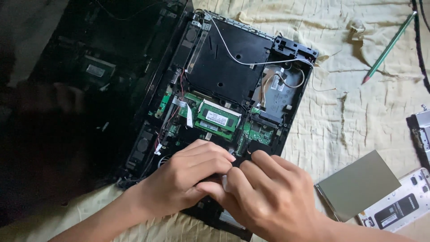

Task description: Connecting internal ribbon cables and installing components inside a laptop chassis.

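The left hand (190, 177) lies curled on the near edge of the open laptop (224, 94), fingers bent inward and pinching something small and pale against the right hand (264, 197) (what it is, I cannot tell). The right hand's fingers close around the same spot. Just beyond them sits the green memory stick (218, 119). A white cable (233, 54) crosses the black cover. To the right, on the cream cloth (358, 112), lie a grey drive (358, 184) and a green pencil (389, 48).
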